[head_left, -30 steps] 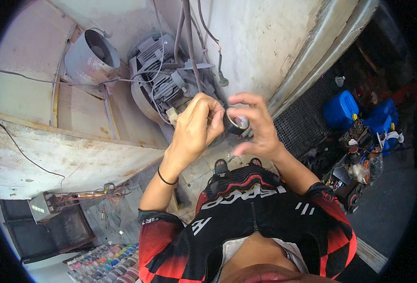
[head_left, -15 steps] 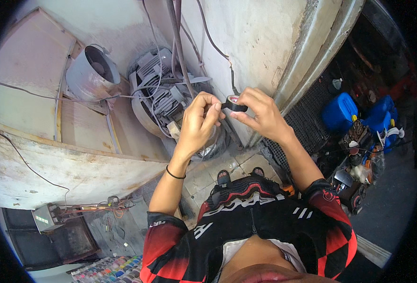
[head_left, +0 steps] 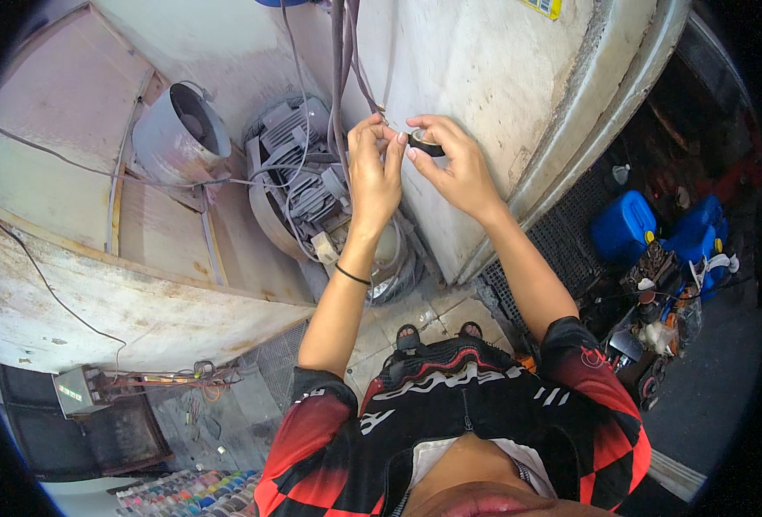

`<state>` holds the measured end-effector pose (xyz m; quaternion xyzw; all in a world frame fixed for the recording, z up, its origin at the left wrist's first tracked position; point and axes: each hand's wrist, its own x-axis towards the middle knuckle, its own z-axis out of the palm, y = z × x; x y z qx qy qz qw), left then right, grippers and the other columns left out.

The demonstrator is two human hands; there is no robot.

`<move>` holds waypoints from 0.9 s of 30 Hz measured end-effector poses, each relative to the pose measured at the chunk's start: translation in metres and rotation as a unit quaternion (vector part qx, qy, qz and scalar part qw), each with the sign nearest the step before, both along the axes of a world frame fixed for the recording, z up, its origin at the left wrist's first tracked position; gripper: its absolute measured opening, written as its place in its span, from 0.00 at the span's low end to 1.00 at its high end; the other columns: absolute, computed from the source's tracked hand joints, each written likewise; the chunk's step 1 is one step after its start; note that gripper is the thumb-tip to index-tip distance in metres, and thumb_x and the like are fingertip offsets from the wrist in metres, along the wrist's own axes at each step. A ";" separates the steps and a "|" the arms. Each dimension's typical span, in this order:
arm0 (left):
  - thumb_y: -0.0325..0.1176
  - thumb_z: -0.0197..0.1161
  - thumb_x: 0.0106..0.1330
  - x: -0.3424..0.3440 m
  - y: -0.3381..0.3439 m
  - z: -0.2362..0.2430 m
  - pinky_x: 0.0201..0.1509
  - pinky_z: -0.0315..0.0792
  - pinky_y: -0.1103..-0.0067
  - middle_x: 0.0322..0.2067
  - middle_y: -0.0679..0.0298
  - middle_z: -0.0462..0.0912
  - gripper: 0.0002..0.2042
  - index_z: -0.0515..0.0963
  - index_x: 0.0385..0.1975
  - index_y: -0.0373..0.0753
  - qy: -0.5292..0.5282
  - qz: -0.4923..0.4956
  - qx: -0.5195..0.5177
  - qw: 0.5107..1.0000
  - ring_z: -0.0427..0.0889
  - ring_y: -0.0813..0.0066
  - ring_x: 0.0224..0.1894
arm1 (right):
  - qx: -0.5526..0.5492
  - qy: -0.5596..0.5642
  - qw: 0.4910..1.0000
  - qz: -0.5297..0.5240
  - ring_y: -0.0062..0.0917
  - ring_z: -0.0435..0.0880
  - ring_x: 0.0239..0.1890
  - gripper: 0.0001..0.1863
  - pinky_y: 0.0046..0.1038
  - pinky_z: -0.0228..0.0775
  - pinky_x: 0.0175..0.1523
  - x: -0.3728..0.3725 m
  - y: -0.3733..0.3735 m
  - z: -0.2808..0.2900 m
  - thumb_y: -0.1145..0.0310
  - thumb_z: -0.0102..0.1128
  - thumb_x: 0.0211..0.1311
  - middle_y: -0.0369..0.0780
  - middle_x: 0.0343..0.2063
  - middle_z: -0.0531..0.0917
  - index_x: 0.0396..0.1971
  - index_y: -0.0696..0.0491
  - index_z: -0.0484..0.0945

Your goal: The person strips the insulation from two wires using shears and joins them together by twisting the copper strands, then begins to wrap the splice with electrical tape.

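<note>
A roll of black electrical tape (head_left: 427, 148) is pinched between the thumb and fingers of my right hand (head_left: 460, 169). Beside it my left hand (head_left: 374, 177) is closed, thumb against fingers, with the loose end of the tape running to its thumb tip. A thin dark electrical cable (head_left: 365, 86) comes down from above, and its stripped end meets my left fingertips. Whether those fingers also grip the cable is hidden. Both hands are raised in front of the pale wall.
Left of my hands stands a dusty electric motor (head_left: 299, 164), with a grey round duct (head_left: 179, 131) beyond it. Thicker cables (head_left: 339, 77) hang close by my left hand. Blue jerrycans (head_left: 624, 222) and mixed tools sit at the right on the floor. A wall edge (head_left: 571, 146) runs past my right arm.
Both hands have moved up, toward the stripped part of the cable, with the tape roll. The cable's taped lower length, which hung behind the roll, is now out of sight.
</note>
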<state>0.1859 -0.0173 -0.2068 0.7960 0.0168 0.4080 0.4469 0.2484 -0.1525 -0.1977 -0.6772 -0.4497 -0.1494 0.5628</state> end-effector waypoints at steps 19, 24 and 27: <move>0.26 0.63 0.65 -0.063 -0.046 0.024 0.33 0.70 0.87 0.27 0.67 0.80 0.06 0.74 0.36 0.30 0.061 -0.042 -0.160 0.984 0.76 0.86 0.30 | -0.076 -0.019 0.997 0.028 0.42 0.76 0.44 0.15 0.37 0.67 0.50 -0.053 -0.052 0.027 0.64 0.65 0.55 0.47 0.43 0.78 0.25 0.59 0.71; 0.26 0.63 0.65 -0.098 -0.061 0.037 0.29 0.65 0.91 0.26 0.71 0.78 0.06 0.75 0.35 0.32 0.064 -0.089 -0.226 0.968 0.72 0.91 0.27 | -0.103 -0.018 0.990 0.096 0.41 0.76 0.43 0.17 0.36 0.69 0.47 -0.079 -0.074 0.044 0.59 0.66 0.56 0.47 0.43 0.76 0.29 0.58 0.75; 0.23 0.62 0.65 -0.116 -0.058 0.044 0.32 0.65 0.90 0.30 0.70 0.76 0.05 0.74 0.36 0.32 0.092 -0.101 -0.244 0.960 0.71 0.89 0.30 | -0.084 0.006 0.983 0.160 0.40 0.76 0.44 0.19 0.35 0.70 0.46 -0.083 -0.079 0.047 0.56 0.63 0.60 0.49 0.45 0.75 0.32 0.59 0.76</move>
